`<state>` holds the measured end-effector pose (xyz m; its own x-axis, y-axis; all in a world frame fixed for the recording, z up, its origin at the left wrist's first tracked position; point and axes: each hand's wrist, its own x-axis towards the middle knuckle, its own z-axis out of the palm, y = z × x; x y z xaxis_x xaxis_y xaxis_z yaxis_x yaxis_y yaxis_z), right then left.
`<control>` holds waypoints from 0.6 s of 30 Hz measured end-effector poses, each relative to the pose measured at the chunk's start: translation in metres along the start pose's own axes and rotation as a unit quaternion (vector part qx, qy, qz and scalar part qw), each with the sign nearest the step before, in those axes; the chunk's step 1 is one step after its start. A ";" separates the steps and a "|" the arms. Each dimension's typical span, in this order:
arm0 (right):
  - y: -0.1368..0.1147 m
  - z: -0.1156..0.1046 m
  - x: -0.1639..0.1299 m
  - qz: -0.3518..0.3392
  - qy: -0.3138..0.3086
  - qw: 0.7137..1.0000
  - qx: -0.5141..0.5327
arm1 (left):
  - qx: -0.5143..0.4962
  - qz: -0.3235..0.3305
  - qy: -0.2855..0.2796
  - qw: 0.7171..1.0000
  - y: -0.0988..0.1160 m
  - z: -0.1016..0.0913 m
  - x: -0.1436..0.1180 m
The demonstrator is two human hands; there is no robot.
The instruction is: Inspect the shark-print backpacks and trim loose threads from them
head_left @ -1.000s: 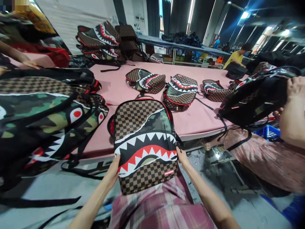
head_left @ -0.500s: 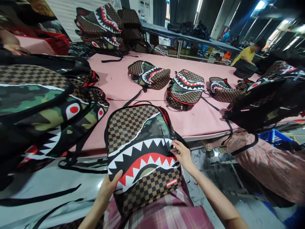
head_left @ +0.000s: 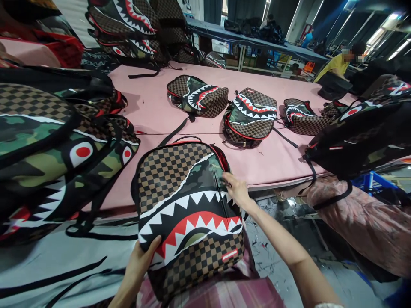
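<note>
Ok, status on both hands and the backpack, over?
Left hand gripping checkered shark-mouth backpack, low on its left. Right hand at its upper right, grip unclear. Backpack front-up over plaid garment. No obstruction seen at either hand.

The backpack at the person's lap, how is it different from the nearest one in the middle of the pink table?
The lap backpack is tilted, while the table backpack lies on the pink table.
The lap backpack has the left hand on its edge; no hand touches the table backpack.
The lap backpack's red label is at its near end, the table backpack's at its far end.
Both have brown checks, camouflage and shark teeth.
</note>
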<state>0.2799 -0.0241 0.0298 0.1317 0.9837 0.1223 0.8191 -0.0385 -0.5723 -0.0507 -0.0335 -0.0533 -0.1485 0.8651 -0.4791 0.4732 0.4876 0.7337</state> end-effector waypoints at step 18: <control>0.011 -0.006 0.044 0.299 0.022 0.751 0.588 | 0.174 0.244 -0.097 0.949 0.167 0.098 -0.047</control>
<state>0.2978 0.0175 0.0334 0.3198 0.8439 -0.4307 -0.4503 -0.2646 -0.8528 0.1203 -0.0045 0.0451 0.3084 0.9236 -0.2277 0.7078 -0.0629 0.7036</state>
